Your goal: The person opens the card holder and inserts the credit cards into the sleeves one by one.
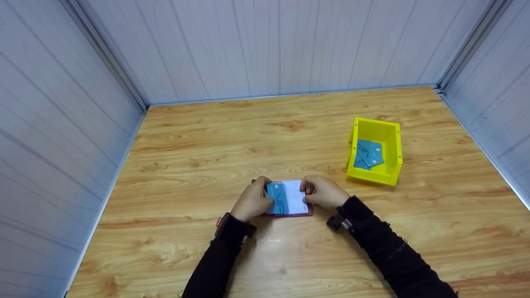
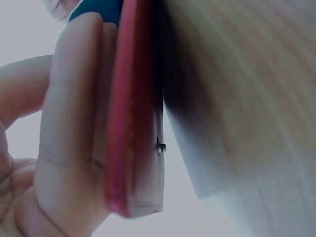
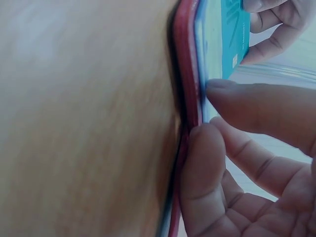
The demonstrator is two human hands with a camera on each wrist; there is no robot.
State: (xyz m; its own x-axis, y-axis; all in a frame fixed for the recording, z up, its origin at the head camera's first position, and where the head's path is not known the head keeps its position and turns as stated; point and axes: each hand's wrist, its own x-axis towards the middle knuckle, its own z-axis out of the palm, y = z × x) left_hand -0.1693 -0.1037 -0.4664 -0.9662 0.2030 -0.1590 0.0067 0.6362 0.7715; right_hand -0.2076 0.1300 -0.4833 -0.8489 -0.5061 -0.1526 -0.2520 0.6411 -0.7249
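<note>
A red card holder [image 1: 311, 214] lies spread on the table, a white page [image 1: 295, 198] showing on its right half. Over the left half is a blue card [image 1: 278, 196] with large dark lettering. My left hand [image 1: 253, 200] pinches this card, thumb on its face and fingers at its left edge. In the left wrist view those fingers [image 2: 69, 123] run beside the holder's red edge [image 2: 121, 128]. My right hand [image 1: 325, 192] pinches the holder's right edge. The right wrist view shows its thumb [image 3: 256, 106] against the pages and a fingertip at the red cover [image 3: 187, 64].
To the right and farther back stands a yellow bin [image 1: 372, 177] with several blue cards [image 1: 372, 154] inside. Pale panel walls [image 1: 256, 49] enclose the wooden table [image 1: 207, 145] at the back and both sides.
</note>
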